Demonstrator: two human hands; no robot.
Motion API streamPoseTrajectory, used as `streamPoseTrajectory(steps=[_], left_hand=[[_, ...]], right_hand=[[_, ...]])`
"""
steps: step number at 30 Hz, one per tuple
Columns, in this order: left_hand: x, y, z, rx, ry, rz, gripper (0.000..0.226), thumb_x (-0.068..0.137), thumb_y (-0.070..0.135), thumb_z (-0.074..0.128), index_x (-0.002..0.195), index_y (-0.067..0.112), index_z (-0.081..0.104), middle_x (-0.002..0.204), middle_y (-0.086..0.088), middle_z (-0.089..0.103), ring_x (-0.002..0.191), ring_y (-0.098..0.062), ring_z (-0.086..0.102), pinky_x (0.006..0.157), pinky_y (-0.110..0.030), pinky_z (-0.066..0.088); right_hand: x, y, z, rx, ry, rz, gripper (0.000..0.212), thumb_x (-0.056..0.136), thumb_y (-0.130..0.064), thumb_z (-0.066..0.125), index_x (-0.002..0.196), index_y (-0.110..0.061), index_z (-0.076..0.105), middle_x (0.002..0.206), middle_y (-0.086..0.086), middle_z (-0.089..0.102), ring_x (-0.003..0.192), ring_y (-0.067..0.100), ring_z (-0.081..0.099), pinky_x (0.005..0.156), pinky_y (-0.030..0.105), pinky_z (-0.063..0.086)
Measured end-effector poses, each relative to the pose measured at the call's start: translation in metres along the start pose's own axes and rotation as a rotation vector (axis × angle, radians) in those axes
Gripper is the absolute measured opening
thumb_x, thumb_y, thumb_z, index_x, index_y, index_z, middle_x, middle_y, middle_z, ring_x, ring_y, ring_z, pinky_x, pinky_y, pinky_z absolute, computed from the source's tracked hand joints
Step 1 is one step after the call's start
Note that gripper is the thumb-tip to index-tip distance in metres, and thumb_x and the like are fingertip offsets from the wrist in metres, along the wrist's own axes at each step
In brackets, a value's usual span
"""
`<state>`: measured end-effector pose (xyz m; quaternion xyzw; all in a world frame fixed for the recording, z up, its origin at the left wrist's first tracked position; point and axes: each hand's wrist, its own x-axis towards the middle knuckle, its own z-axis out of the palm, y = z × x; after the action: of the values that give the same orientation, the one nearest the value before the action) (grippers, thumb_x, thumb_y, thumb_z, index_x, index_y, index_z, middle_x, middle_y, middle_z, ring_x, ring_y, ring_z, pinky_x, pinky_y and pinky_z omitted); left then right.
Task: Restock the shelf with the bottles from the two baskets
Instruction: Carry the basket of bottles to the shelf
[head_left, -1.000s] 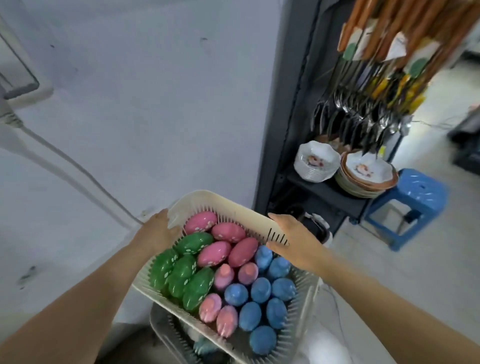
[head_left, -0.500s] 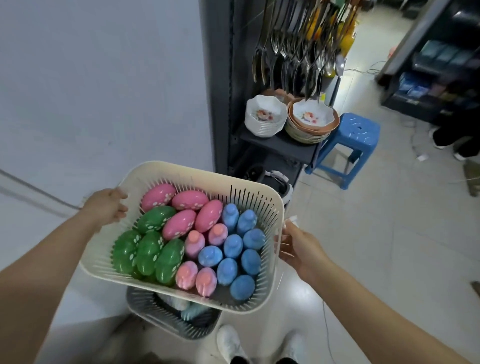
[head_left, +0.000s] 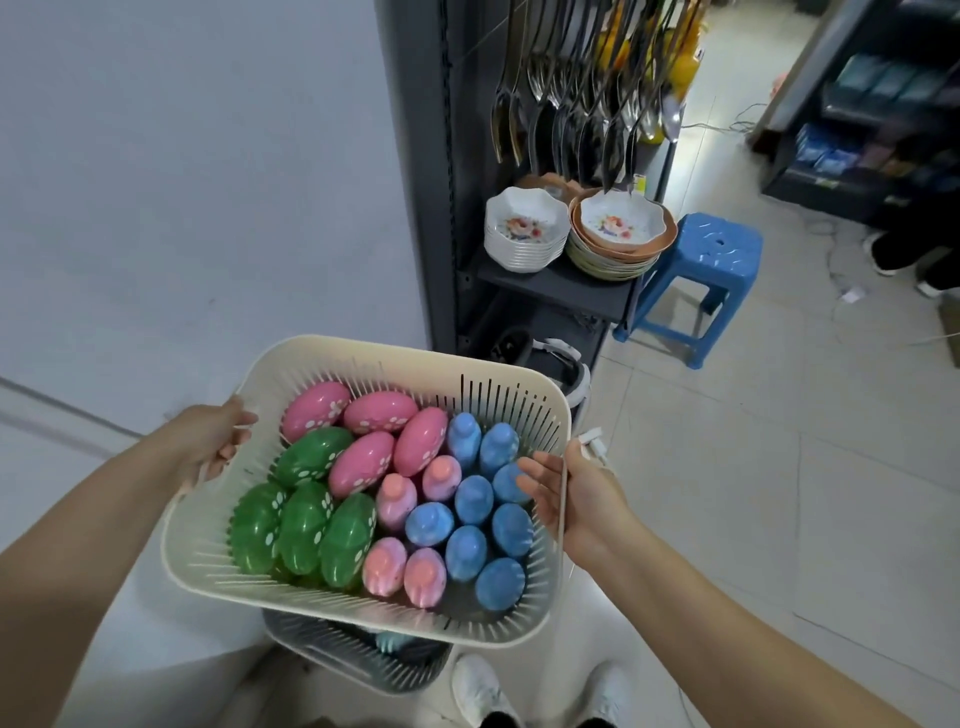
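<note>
I hold a cream slotted basket (head_left: 358, 354) in front of me with both hands. My left hand (head_left: 210, 441) grips its left rim. My right hand (head_left: 574, 499) grips the right rim, fingers curled over the edge to the inside. In the basket lie pink bottles (head_left: 363, 462), green spotted bottles (head_left: 304, 525), blue bottles (head_left: 472, 551) and small pale-pink bottles (head_left: 397, 564), packed side by side. Below it a grey basket (head_left: 337, 652) stands on the floor, mostly hidden, with a pale blue bottle (head_left: 389, 642) just showing. The dark shelf unit (head_left: 566, 288) stands ahead.
The dark shelf carries stacked white bowls (head_left: 524, 231) and plates (head_left: 618, 244), with ladles and spoons (head_left: 571, 104) hanging above. A blue plastic stool (head_left: 701, 270) stands to its right. A white wall fills the left. Another shelf (head_left: 883, 130) and someone's shoes (head_left: 893, 257) are far right.
The cream basket has come up off the grey basket and swung right. My right hand shifted from the far rim to the right rim. The view turned towards the shelf.
</note>
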<state>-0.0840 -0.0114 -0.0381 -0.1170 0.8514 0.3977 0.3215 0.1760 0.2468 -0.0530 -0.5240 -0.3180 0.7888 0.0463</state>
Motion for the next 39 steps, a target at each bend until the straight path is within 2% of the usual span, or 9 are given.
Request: streamPoseTrajectory(steps=[5,10,14,20,23,27,34,39], left_hand=[[-0.01,0.002,0.005,0.015,-0.033,-0.028,0.038,0.103,0.037,0.029,0.087,0.01,0.051,0.066,-0.002,0.039,0.053,-0.014,0.027,0.031,-0.014,0.022],[-0.032,0.019,0.019,-0.003,-0.123,-0.004,0.036,0.103,0.038,0.03,0.087,0.012,0.048,0.065,-0.002,0.037,0.053,-0.014,0.026,0.035,-0.016,0.022],[-0.053,0.035,0.042,-0.025,-0.152,0.052,0.037,0.101,0.04,0.033,0.086,0.01,0.049,0.063,-0.002,0.036,0.053,-0.014,0.025,0.032,-0.013,0.021],[-0.081,0.066,0.097,-0.039,-0.18,0.15,0.039,0.097,0.048,0.041,0.084,0.012,0.05,0.058,0.0,0.037,0.043,-0.011,0.026,0.035,-0.011,0.02],[-0.094,0.085,0.131,0.011,-0.199,0.19,0.044,0.094,0.053,0.042,0.085,0.012,0.053,0.056,0.0,0.038,0.046,-0.013,0.025,0.044,-0.019,0.018],[-0.123,0.112,0.194,0.042,-0.247,0.221,0.043,0.095,0.052,0.041,0.082,0.012,0.052,0.056,-0.001,0.036,0.044,-0.013,0.023,0.037,-0.013,0.02],[-0.167,0.155,0.324,0.096,-0.315,0.242,0.042,0.094,0.052,0.043,0.074,0.015,0.049,0.053,0.0,0.035,0.036,-0.011,0.025,0.036,-0.011,0.019],[-0.203,0.188,0.419,0.13,-0.396,0.24,0.04,0.095,0.048,0.044,0.072,0.015,0.049,0.052,0.001,0.037,0.033,-0.008,0.027,0.033,-0.01,0.02]], right_hand=[[0.0,-0.008,-0.01,-0.002,0.048,-0.022,0.045,0.097,-0.044,0.041,0.084,-0.005,0.059,0.063,0.004,0.068,0.041,0.011,0.06,0.036,0.014,0.041],[-0.005,-0.026,-0.038,0.036,0.059,-0.039,0.043,0.098,-0.041,0.042,0.085,-0.003,0.057,0.067,0.008,0.067,0.039,0.011,0.061,0.031,0.014,0.04],[-0.013,-0.048,-0.068,0.051,0.069,-0.075,0.043,0.098,-0.041,0.043,0.082,-0.003,0.057,0.055,0.004,0.067,0.039,0.011,0.061,0.03,0.014,0.04],[-0.017,-0.078,-0.131,0.077,0.094,-0.124,0.044,0.096,-0.045,0.045,0.086,-0.005,0.059,0.056,0.003,0.068,0.043,0.011,0.062,0.039,0.016,0.045],[-0.021,-0.094,-0.17,0.128,0.101,-0.141,0.045,0.095,-0.047,0.045,0.083,-0.005,0.058,0.055,0.003,0.067,0.044,0.012,0.062,0.043,0.017,0.048],[-0.028,-0.118,-0.233,0.203,0.128,-0.165,0.046,0.095,-0.047,0.046,0.081,-0.004,0.057,0.055,0.005,0.066,0.042,0.013,0.061,0.042,0.017,0.049],[-0.044,-0.16,-0.348,0.314,0.21,-0.201,0.044,0.097,-0.042,0.043,0.081,-0.001,0.053,0.073,0.012,0.059,0.036,0.012,0.06,0.032,0.016,0.044],[-0.055,-0.185,-0.431,0.406,0.267,-0.246,0.044,0.098,-0.041,0.043,0.081,-0.001,0.052,0.073,0.012,0.056,0.036,0.012,0.058,0.036,0.017,0.047]])
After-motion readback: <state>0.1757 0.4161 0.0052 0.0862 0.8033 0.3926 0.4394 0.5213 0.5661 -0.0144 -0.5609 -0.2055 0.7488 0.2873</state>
